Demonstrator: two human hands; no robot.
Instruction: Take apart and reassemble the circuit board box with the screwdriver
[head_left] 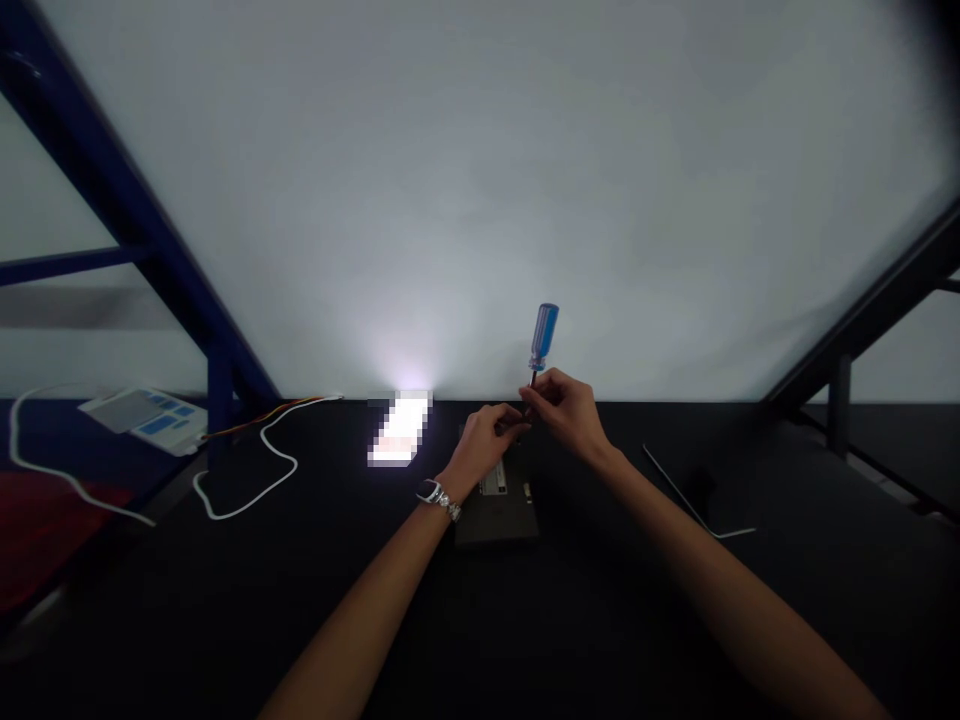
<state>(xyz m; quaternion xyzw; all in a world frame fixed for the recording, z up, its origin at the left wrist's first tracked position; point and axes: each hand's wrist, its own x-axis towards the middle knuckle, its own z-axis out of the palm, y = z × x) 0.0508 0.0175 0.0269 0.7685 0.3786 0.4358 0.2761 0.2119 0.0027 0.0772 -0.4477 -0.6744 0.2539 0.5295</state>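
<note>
My right hand [566, 410] pinches the shaft of a screwdriver [544, 335] that has a clear and blue handle. The tool stands nearly upright, handle up and leaning slightly right. Close beside its lower end, my left hand [487, 440] has thumb and fingers pressed together; whatever is between them, if anything, is hidden. A watch with a metal band [439, 497] is on my left wrist. Under both hands lies a dark flat rectangular device [496, 525] with a pale label [495, 480]. The screwdriver's tip is too dark to make out.
A brightly lit, pixelated rectangle [401, 430] is left of the hands on the black table [420, 630]. Further left are a white cable [281, 480] and a white-and-blue printed sheet [150, 418]. A thin bent metal rod [686, 503] lies at right. Behind rises a pale wall [480, 180].
</note>
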